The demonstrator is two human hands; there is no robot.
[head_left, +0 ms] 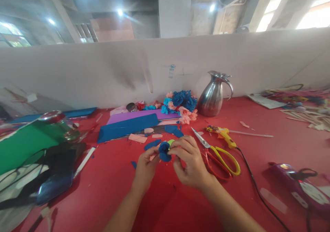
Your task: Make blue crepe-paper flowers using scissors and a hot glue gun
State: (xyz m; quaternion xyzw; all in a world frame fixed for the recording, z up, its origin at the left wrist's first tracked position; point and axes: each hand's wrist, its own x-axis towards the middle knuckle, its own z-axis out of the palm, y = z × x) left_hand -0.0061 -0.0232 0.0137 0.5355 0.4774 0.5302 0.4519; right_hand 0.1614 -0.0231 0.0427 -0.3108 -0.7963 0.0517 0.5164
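Note:
Both of my hands meet over a red table (116, 177) and pinch a small rolled blue foam flower (164, 150) with a bit of green at its top. My left hand (145, 166) grips it from the left with closed fingers. My right hand (189, 161) wraps round its right side, fingers curled over it. Loose blue foam scraps (152, 144) lie just beyond my hands. Yellow-handled scissors (219, 154) rest immediately right of my right hand.
A yellow glue gun (223, 134) with a black cord, a steel jug (212, 94), a heap of finished foam flowers (182, 103), and blue (127, 128) and purple (139, 115) foam sheets lie beyond. Green sheet (28, 144) and dark bag (51, 177) left; purple device (296, 183) right.

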